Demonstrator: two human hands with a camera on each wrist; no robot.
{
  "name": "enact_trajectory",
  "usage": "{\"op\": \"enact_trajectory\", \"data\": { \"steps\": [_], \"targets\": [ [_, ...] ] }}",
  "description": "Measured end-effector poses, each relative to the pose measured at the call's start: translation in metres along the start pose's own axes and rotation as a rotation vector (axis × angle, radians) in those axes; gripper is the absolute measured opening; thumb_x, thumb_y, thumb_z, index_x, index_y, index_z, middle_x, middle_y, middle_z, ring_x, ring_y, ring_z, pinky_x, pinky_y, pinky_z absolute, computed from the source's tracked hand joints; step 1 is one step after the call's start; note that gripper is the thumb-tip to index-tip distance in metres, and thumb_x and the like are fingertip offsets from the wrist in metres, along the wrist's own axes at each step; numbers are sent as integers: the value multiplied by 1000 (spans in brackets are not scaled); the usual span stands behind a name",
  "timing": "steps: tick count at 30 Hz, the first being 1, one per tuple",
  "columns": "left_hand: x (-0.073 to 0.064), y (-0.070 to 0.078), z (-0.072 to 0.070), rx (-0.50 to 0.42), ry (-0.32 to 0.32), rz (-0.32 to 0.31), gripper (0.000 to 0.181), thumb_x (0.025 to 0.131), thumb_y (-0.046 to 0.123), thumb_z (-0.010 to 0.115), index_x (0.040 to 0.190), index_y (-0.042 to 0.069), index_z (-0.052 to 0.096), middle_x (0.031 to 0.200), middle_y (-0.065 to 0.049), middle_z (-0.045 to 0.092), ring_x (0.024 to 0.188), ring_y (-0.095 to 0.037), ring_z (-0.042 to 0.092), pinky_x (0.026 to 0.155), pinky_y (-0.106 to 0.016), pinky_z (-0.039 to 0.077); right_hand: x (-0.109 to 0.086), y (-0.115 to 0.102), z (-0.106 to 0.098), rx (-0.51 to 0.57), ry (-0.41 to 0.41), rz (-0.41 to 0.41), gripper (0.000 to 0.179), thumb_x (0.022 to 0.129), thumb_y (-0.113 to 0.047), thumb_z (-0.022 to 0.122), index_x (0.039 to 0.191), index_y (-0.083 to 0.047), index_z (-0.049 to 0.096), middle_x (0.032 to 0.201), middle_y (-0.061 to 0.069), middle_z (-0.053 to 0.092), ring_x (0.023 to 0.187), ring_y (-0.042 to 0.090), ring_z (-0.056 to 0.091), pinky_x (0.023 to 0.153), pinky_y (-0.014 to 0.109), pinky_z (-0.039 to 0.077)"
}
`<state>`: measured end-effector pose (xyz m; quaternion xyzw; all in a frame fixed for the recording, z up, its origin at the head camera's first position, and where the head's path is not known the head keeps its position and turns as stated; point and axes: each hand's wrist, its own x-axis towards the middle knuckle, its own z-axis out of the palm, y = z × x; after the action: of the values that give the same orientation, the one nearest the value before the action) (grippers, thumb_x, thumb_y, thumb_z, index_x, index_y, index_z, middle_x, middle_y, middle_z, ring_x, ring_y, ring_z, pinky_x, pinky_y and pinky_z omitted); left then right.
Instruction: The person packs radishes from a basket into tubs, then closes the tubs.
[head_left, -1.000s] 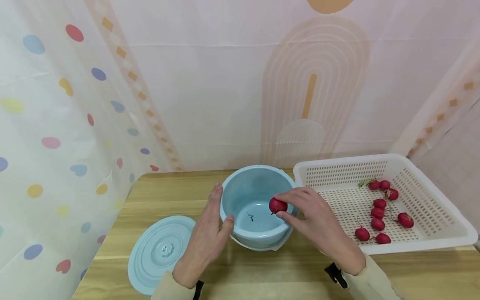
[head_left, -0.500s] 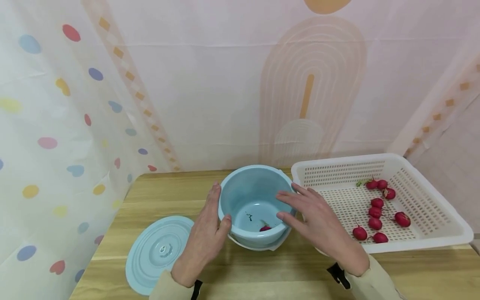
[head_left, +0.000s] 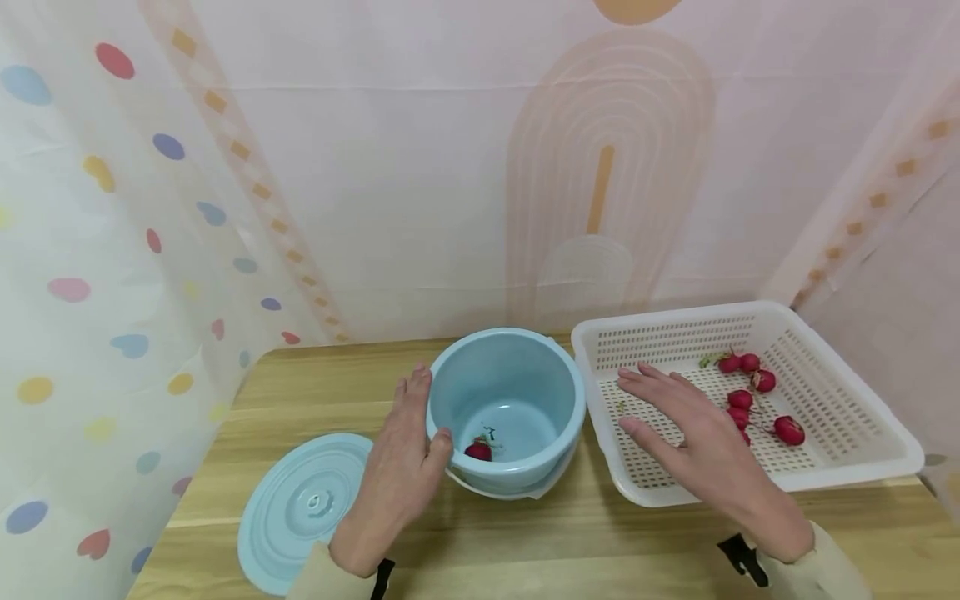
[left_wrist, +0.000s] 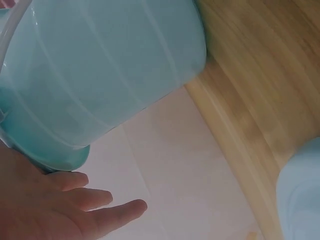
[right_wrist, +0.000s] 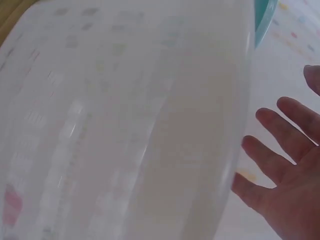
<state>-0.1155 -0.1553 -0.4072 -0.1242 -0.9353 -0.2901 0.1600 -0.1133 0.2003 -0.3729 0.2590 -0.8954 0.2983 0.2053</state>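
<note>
A light blue bucket (head_left: 517,467) stands on the table, with one red radish (head_left: 478,450) and dark leafy bits at its bottom. My left hand (head_left: 397,467) rests against the bucket's left rim, its fingers extended; in the left wrist view the fingers reach out beside the bucket wall (left_wrist: 110,60). Over the front left part of the white basket (head_left: 652,497) hovers my right hand (head_left: 701,442), fingers spread and holding nothing. Several radishes (head_left: 789,430) lie in the basket, some partly hidden behind that hand. The right wrist view shows the spread fingers beside the basket's rim (right_wrist: 245,75).
A round light blue lid (head_left: 307,508) lies on the wooden table (head_left: 555,542), left of the bucket and partly behind my left forearm. A patterned curtain (head_left: 420,208) hangs along the back edge. The basket stands close beside the bucket's right side.
My right hand released the radish, which dropped into the bucket and now lies at its lower left. That hand then moved right, over the basket. My left hand stayed at the rim.
</note>
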Motion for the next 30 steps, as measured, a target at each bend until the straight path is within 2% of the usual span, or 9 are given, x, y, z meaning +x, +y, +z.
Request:
{"op": "enact_trajectory", "data": {
  "steps": [3, 9, 13, 17, 20, 22, 25, 27, 30],
  "targets": [
    [-1, 0, -2, 6, -9, -8, 74, 96, 22, 49, 162, -1, 26, 170, -13, 25, 154, -43, 23, 115, -65, 33, -4, 9, -7, -13, 7, 9, 46, 93, -22, 77, 137, -15, 68, 144, 1, 64, 138, 30, 53, 118, 37, 37],
    [-3, -1, -2, 16, -7, -4, 73, 97, 23, 48, 163, 0, 26, 170, -13, 24, 154, -43, 22, 116, -64, 32, -9, 36, -19, -9, -18, -22, 47, 92, -18, 77, 138, -14, 67, 140, 6, 65, 129, 32, 60, 109, 7, 26],
    [-4, -2, -2, 18, -9, -3, 73, 97, 23, 48, 163, 0, 25, 170, -13, 23, 155, -42, 22, 117, -63, 31, -12, 57, -30, -9, -67, -33, 49, 90, -15, 79, 137, -16, 68, 135, 4, 69, 124, 17, 63, 101, 3, 31],
    [-4, -2, -1, 14, -4, 3, 73, 98, 23, 49, 163, 0, 24, 170, -13, 23, 154, -42, 22, 117, -62, 31, -16, 75, -39, 31, -116, -15, 49, 87, -11, 81, 135, -17, 70, 130, 2, 72, 118, -1, 61, 96, 5, 39],
    [-4, -3, -1, 8, 1, 8, 73, 99, 23, 48, 163, -1, 23, 170, -13, 23, 154, -44, 23, 118, -62, 31, -17, 84, -45, 58, -158, 7, 46, 89, -12, 80, 133, -18, 71, 128, 4, 72, 97, -3, 64, 84, 13, 49],
    [-4, -3, -1, 5, 3, 11, 73, 99, 23, 48, 163, 0, 23, 170, -14, 23, 153, -44, 23, 117, -62, 31, -18, 89, -48, 61, -189, 19, 42, 90, -14, 78, 132, -18, 71, 127, 4, 73, 93, -3, 63, 78, 21, 52],
    [-3, -3, 0, -1, 1, 11, 73, 99, 24, 48, 163, 0, 24, 170, -13, 23, 153, -44, 23, 117, -62, 31, -20, 95, -52, 86, -248, 47, 39, 93, -14, 75, 132, -15, 71, 126, 3, 73, 94, -1, 65, 75, 29, 56],
    [-3, -3, 0, -4, -3, 10, 72, 99, 24, 48, 163, 0, 24, 170, -12, 23, 154, -43, 23, 117, -62, 31, -21, 99, -54, 105, -287, 80, 37, 95, -15, 73, 131, -14, 72, 126, 1, 73, 109, 1, 65, 80, 31, 58],
    [-2, -2, 1, -7, -10, 9, 73, 99, 25, 47, 163, 0, 23, 171, -11, 21, 154, -43, 23, 117, -62, 32, -23, 105, -57, 192, -368, 145, 35, 98, -17, 70, 133, -12, 70, 128, 4, 72, 107, 4, 68, 79, 29, 58]
  ]
}}
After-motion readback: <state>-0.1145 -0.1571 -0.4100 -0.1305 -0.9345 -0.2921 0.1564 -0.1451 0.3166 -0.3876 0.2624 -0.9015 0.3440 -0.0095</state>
